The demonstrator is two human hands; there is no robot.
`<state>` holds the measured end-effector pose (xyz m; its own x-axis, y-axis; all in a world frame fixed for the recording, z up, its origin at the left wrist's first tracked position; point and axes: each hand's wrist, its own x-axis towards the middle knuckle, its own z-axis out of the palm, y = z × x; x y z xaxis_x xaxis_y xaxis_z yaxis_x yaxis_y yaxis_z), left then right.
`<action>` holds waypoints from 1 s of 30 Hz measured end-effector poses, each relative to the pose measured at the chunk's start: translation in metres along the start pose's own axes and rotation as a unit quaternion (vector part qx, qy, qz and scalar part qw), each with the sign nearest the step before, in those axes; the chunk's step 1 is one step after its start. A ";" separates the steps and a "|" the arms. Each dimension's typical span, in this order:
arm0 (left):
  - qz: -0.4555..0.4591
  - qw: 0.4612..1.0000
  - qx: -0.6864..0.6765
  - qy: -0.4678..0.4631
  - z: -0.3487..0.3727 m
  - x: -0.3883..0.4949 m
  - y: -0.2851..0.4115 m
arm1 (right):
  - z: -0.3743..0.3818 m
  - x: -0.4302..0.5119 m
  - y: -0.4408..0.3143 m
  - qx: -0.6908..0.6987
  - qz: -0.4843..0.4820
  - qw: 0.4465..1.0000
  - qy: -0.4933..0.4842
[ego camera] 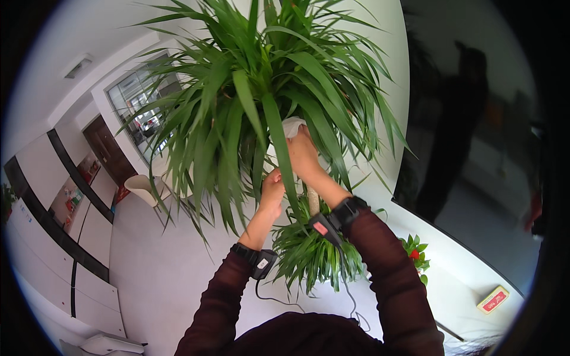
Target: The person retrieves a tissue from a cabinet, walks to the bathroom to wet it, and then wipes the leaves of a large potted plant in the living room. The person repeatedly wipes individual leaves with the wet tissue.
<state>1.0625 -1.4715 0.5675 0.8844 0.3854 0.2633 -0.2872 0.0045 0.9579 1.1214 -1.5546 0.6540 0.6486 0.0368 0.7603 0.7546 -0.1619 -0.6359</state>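
A tall potted plant with long strap-like green leaves (249,89) fills the upper middle of the view. My right hand (306,158) is raised into the foliage, its fingers closed on a white cloth or tissue (294,126). One broad leaf hangs in front of that hand's edge. Lower and to the left, my left hand (271,196) has curled fingers beside the same hanging leaf. Whether it grips a leaf is hidden. Below my right hand shows the pale plant stem (313,201), with a lower tuft of leaves (318,249) around its base.
A large dark glossy screen (467,133) with a reflection stands at right. Under it, a white ledge holds a yellow-and-red box (493,299) and a red-flowered plant (415,254). A cream chair (144,189) and white cabinets (95,231) are at left. Cables hang from wrist-worn devices (264,263).
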 end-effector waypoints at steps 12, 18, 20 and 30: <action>-0.078 0.995 0.012 -0.062 -0.013 -0.058 -0.009 | 0.047 0.056 0.038 0.098 0.145 0.967 -0.183; -0.094 0.992 -0.013 -0.078 -0.029 -0.068 -0.044 | 0.017 0.018 0.034 0.054 0.184 0.971 -0.143; -0.121 0.990 -0.020 -0.071 -0.032 -0.070 -0.054 | 0.009 -0.003 0.041 0.087 0.173 0.966 -0.173; -0.148 0.985 -0.067 -0.051 -0.048 -0.077 -0.069 | -0.069 -0.144 0.057 0.068 0.182 0.962 -0.193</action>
<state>0.9968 -1.4574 0.4760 0.9673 0.2535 -0.0092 -0.0505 0.2281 0.9723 1.0640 -1.6372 0.5180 0.8412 0.3694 0.3949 0.4598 -0.1044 -0.8818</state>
